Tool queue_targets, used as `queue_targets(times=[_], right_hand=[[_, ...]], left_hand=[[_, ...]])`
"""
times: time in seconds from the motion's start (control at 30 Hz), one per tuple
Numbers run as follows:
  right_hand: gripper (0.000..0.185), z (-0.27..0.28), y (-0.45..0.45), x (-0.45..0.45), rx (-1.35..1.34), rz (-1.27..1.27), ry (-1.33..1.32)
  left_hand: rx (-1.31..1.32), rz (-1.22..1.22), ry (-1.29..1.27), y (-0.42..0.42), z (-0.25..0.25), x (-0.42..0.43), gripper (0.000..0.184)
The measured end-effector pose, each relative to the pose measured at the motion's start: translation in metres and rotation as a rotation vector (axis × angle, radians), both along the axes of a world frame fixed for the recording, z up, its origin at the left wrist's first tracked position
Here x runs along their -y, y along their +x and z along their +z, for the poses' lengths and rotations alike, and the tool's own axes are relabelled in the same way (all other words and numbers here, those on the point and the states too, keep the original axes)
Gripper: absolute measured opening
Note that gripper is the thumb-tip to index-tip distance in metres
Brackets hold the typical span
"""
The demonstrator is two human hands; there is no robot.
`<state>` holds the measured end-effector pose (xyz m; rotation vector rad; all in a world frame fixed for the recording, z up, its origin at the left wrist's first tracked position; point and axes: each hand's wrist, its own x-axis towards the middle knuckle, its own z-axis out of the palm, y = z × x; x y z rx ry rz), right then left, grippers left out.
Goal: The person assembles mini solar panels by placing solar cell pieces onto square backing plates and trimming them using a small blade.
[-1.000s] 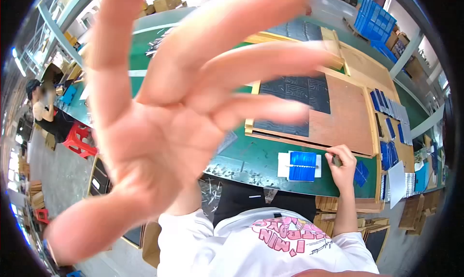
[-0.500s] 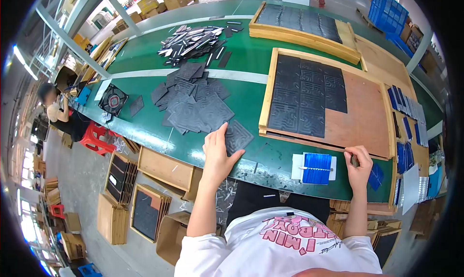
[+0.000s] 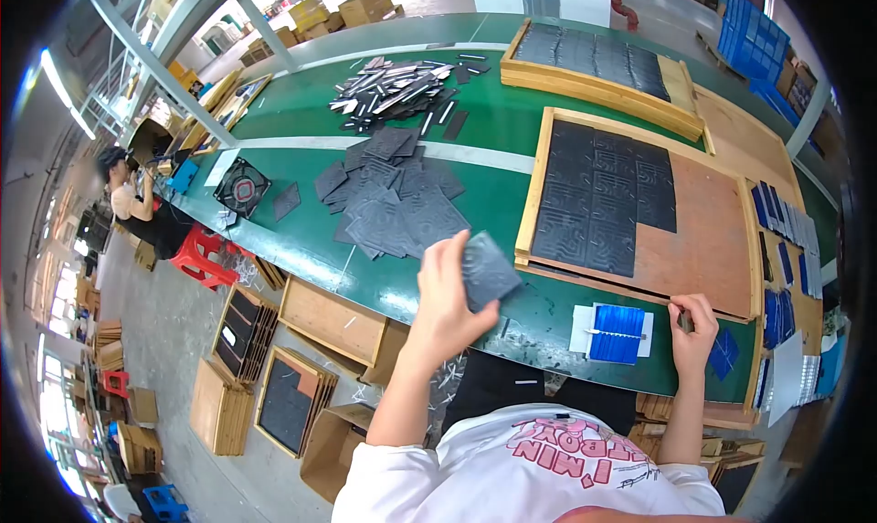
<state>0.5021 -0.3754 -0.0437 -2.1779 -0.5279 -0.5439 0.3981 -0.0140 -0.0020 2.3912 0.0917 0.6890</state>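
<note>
My left hand grips a dark grey square tile by its edges, tilted above the front of the green table. Just beyond it lies a loose heap of similar patterned tiles. My right hand is closed, its fingertips pinched together at the front edge of a wooden tray; whether something small sits in them I cannot make out. Dark tiles in rows cover the left part of that tray. Between my hands is a blue stack of strips on a white piece, with a pale tie across it.
A second wooden tray of dark pieces stands at the back. Dark and white strips are heaped on the far side, with a small black fan at left. Blue and white strips lie at right. Another person sits far left.
My left hand has lifted the tile off the table beside the heap and tilted it up. The right hand stays by the tray's edge. The whole view has shifted slightly.
</note>
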Motion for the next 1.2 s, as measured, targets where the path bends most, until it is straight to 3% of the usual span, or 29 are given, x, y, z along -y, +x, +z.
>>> queue_targets(times=[0.17, 0.23, 0.27, 0.33, 0.37, 0.47, 0.9, 1.1, 1.2], right_hand=[[0.01, -0.001, 0.001, -0.002, 0.015, 0.0, 0.025], [0.009, -0.003, 0.001, -0.003, 0.077, 0.006, 0.041], [0.009, -0.002, 0.001, -0.004, 0.081, -0.002, 0.038], [0.009, -0.003, 0.0, -0.005, 0.085, -0.018, 0.027], [0.009, 0.027, -0.007, -0.026, 0.09, -0.023, 0.026], [0.009, 0.004, -0.004, -0.008, 0.104, -0.034, 0.024], [0.011, -0.004, -0.01, 0.002, 0.095, -0.045, -0.013], [0.012, -0.004, -0.009, 0.002, 0.093, -0.05, -0.053], [0.013, -0.023, 0.002, 0.018, 0.114, -0.074, -0.18]], left_hand=[[0.166, -0.329, 0.396, -0.005, 0.106, 0.049, 0.084], [0.424, -0.407, 0.4, -0.003, 0.135, 0.082, 0.037], [0.554, -0.409, 0.435, -0.004, 0.147, 0.097, 0.034], [0.673, -0.375, 0.562, -0.012, 0.172, 0.113, 0.032], [0.725, -0.35, 0.628, -0.017, 0.185, 0.117, 0.032], [0.775, -0.336, 0.766, -0.027, 0.207, 0.119, 0.032], [0.724, -0.334, 1.029, -0.036, 0.242, 0.108, 0.035], [0.591, -0.393, 1.025, -0.025, 0.23, 0.087, 0.036], [0.373, -0.559, 0.769, -0.005, 0.201, 0.067, 0.041]])
